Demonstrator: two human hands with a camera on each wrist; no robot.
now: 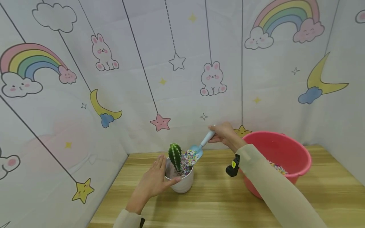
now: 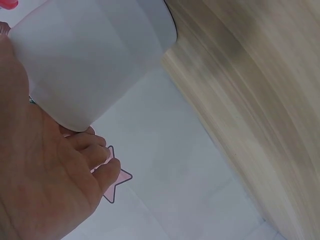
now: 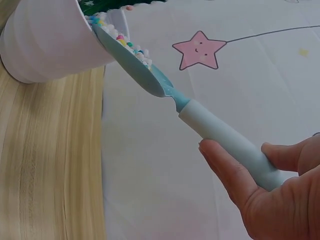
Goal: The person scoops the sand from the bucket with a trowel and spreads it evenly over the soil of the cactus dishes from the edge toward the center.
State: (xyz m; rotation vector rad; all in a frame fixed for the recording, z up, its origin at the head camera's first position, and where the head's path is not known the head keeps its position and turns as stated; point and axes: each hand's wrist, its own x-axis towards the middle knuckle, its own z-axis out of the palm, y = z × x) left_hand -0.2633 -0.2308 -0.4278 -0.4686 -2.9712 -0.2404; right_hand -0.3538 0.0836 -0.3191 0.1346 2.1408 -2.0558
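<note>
A light blue scoop (image 1: pixel 207 138) loaded with multicoloured beads (image 1: pixel 191 157) tilts over the right rim of a white pot (image 1: pixel 182 185). My right hand (image 1: pixel 225 134) grips its handle; the right wrist view shows fingers and thumb about the pale handle (image 3: pixel 225 140), with the blade (image 3: pixel 132 65) at the pot's rim. In the pot stands a green cactus (image 1: pixel 175 155), with beads on its right side. My left hand (image 1: pixel 152 179) rests against the pot's left side, fingers extended and thumb along the front rim. The left wrist view has its palm (image 2: pixel 45 175) beside the pot wall (image 2: pixel 100 60).
A pink-red tub (image 1: pixel 276 148) with more beads inside stands on the right of the wooden table (image 1: pixel 216 196), under my right forearm. A white cloth backdrop (image 1: pixel 137 79) with cartoon rabbits, stars and rainbows hangs behind and at the sides.
</note>
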